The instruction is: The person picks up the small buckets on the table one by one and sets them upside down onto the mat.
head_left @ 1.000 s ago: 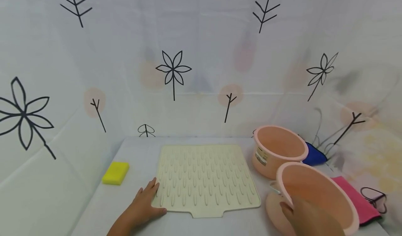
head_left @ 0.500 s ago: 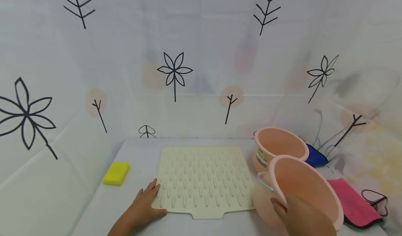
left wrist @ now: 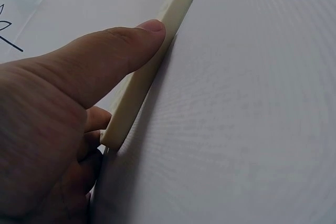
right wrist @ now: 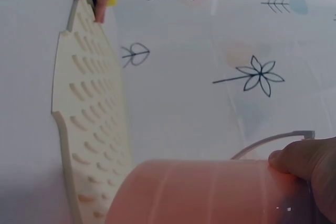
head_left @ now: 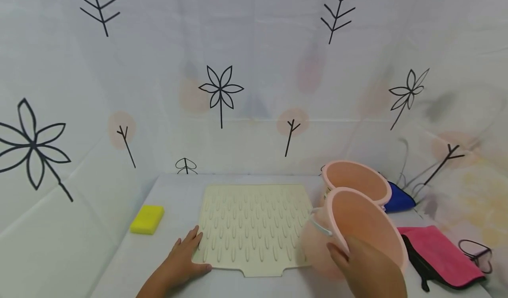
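Observation:
A cream board with rows of raised ribs (head_left: 255, 227) lies on the white table. My left hand (head_left: 178, 256) rests at its front left corner, fingers along the left side and thumb on the front edge; in the left wrist view the thumb (left wrist: 123, 45) touches that edge. My right hand (head_left: 371, 267) grips the rim of a peach bucket (head_left: 317, 254), thumb outside and fingers inside. The bucket is tilted, its mouth facing right, and hides the board's front right corner. Its thin pale handle (head_left: 320, 225) hangs at the left side. The bucket's inside bottom is hidden.
A second peach bucket (head_left: 355, 174) stands upright behind the held one. Beside it lies a blue cloth item (head_left: 398, 199). A pink cloth item with black trim (head_left: 440, 254) is at the right. A yellow sponge (head_left: 147, 219) sits left of the board. Patterned cloth surrounds the table.
My right hand has carried the tilted bucket leftward and slightly away from me, over the board's front right corner. More of the pink item shows. My left hand has stayed in place.

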Tool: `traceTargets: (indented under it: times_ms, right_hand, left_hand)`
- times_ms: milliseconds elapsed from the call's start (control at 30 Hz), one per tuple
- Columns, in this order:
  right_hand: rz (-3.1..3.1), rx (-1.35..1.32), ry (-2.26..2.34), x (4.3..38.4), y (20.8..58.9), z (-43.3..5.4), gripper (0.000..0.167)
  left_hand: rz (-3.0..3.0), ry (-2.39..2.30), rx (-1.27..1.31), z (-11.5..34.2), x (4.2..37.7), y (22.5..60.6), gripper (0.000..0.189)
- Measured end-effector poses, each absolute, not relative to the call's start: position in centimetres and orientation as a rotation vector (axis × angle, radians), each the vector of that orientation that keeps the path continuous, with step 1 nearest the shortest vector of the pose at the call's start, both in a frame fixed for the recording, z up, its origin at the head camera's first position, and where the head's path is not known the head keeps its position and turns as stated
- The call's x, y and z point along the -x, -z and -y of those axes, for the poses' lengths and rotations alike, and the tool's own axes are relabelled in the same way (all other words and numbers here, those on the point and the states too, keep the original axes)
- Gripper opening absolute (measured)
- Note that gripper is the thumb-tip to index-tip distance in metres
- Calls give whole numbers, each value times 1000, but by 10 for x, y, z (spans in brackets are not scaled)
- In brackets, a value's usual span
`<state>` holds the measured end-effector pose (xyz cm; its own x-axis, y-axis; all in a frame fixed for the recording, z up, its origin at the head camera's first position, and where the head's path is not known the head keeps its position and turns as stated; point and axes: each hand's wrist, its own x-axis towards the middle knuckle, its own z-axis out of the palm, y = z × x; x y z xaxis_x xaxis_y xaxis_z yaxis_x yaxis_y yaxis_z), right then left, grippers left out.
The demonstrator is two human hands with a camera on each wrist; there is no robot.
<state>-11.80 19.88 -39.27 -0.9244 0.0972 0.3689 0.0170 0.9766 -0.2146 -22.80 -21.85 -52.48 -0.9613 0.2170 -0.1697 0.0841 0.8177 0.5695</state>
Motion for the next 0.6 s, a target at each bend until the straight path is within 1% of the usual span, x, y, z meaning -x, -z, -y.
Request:
traceTargets:
  times_ms: [133, 267, 433, 600]
  right_hand:
    - [2656, 22, -303, 121, 393, -191, 35]
    - [2719, 70, -376, 126, 391, -186, 31]
    - [2854, 223, -573, 134, 391, -181, 40]
    - [2803, 205, -648, 139, 398, -176, 41]
  left_hand:
    - [-2772, -841, -225, 218, 228, 523, 113]
    - [-2766, -849, -214, 217, 228, 522, 113]
    - [-2765, -847, -210, 217, 228, 521, 113]
    - [-2771, -852, -213, 218, 226, 523, 112]
